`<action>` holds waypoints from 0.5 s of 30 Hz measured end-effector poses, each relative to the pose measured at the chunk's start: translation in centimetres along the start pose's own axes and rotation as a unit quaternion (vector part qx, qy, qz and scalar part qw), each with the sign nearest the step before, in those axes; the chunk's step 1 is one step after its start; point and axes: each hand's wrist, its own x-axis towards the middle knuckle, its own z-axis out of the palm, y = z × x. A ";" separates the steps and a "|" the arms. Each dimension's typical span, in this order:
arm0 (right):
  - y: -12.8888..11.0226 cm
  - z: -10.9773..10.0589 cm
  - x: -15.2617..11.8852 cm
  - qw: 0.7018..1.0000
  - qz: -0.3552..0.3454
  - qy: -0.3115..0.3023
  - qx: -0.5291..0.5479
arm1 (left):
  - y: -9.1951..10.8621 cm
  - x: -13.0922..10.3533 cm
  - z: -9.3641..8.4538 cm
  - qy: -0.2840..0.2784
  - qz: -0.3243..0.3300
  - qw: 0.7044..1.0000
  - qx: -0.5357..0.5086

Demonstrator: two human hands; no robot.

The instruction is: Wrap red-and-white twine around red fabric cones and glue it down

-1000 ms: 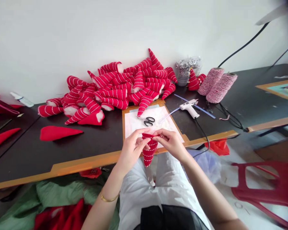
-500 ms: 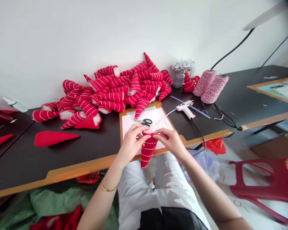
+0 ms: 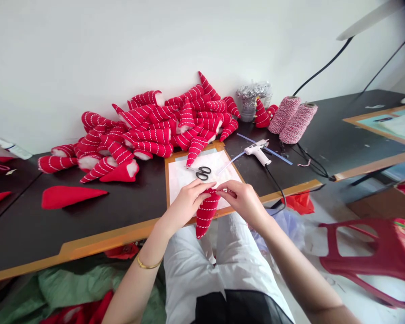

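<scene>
A red felt cone with white twine wound round it [image 3: 206,216] hangs tip down over the table's front edge, above my lap. My left hand [image 3: 189,198] grips its wide upper end from the left. At the same rim, the fingertips of my right hand [image 3: 238,195] are pinched together on the right side; whether they hold cloth or a twine end is too small to tell. Just beyond my fingers, black-handled scissors [image 3: 202,173] lie on a white sheet [image 3: 178,180]. A white glue gun [image 3: 258,152] with a clear glue stick rests to the right.
Stuffed, twine-wrapped red cones [image 3: 148,121] are heaped along the wall. A plain red cone [image 3: 72,196] lies at the left. Two spools of red-and-white twine [image 3: 299,122] and a tub of silver tinsel [image 3: 253,101] stand at the back right. A red stool [image 3: 357,261] is at right.
My right hand's fingers have shifted slightly at the cone's rim, and my left fingers have flattened along it. The whole view has shifted a little.
</scene>
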 end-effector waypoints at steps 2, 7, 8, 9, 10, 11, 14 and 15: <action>-0.1 -0.3 0.0 1.000 -0.024 -0.009 -0.011 | 0.0 0.0 0.1 -0.010 0.000 1.000 -0.003; -0.3 -0.3 0.1 0.999 -0.054 -0.002 0.002 | -0.1 -0.1 0.2 -0.009 0.023 0.999 0.038; -0.4 -0.3 0.2 0.998 -0.061 0.002 0.010 | -0.2 -0.1 0.2 -0.006 0.026 0.999 0.045; -0.4 -0.2 0.2 0.998 -0.065 0.003 0.021 | -0.3 -0.1 0.3 -0.003 0.030 0.998 0.051; -0.5 -0.2 0.2 0.997 -0.064 0.000 0.033 | -0.4 -0.1 0.4 0.004 0.035 0.998 0.056; -0.5 -0.1 0.2 0.997 -0.057 -0.006 0.044 | -0.5 -0.2 0.5 0.018 0.041 0.997 0.062; -0.4 0.1 0.3 0.997 -0.014 -0.022 0.079 | -0.8 -0.6 1.1 0.092 0.062 0.990 0.087; -0.3 0.2 0.3 0.995 0.000 -0.022 0.094 | -0.8 -0.8 1.3 0.117 0.061 0.987 0.092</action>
